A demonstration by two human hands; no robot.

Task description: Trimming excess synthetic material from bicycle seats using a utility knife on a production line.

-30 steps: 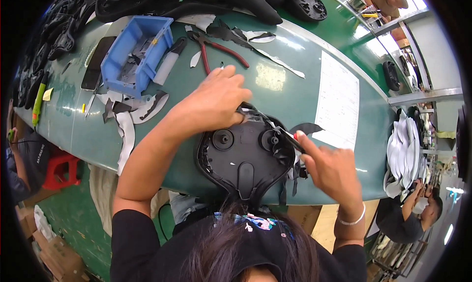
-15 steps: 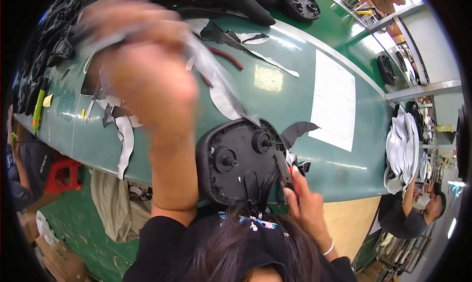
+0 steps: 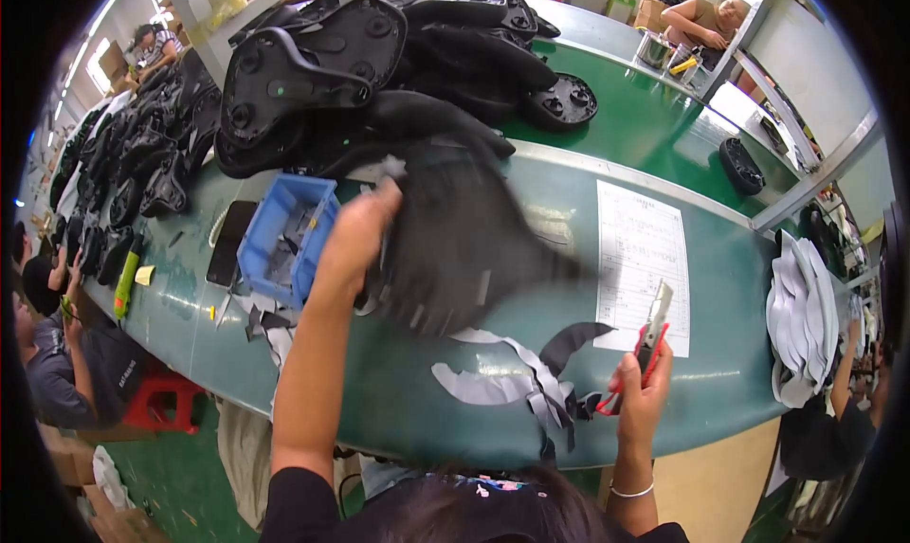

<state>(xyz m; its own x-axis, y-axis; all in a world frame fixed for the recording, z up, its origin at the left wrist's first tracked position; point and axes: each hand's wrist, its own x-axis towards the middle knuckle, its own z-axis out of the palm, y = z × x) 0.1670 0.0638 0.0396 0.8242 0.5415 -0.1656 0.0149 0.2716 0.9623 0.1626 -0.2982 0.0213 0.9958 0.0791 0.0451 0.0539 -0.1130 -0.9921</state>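
Note:
My left hand (image 3: 363, 228) grips the edge of a black bike saddle (image 3: 455, 235), which is raised above the green table and smeared by motion. Its wide end is at my hand and its narrow nose points right. In my closed right hand (image 3: 646, 384) is a red-handled utility knife (image 3: 652, 334), its silvery blade pointing up and away from me, over a printed sheet (image 3: 637, 223). Between my hands lie trimmed strips of grey-white material (image 3: 483, 384) and a curved black scrap (image 3: 573, 346).
A blue bin (image 3: 294, 230) of scraps stands left of the saddle, beside a dark flat phone-like object (image 3: 230, 244). Black saddles (image 3: 313, 69) are piled along the back. A yellow-green tool (image 3: 127, 282) lies far left. White cut pieces (image 3: 802, 316) hang at the right edge; other people work around.
My left hand has swung down from the upper left and now holds the saddle, lifted from near my body. My right hand has moved right and up with the knife, away from the saddle.

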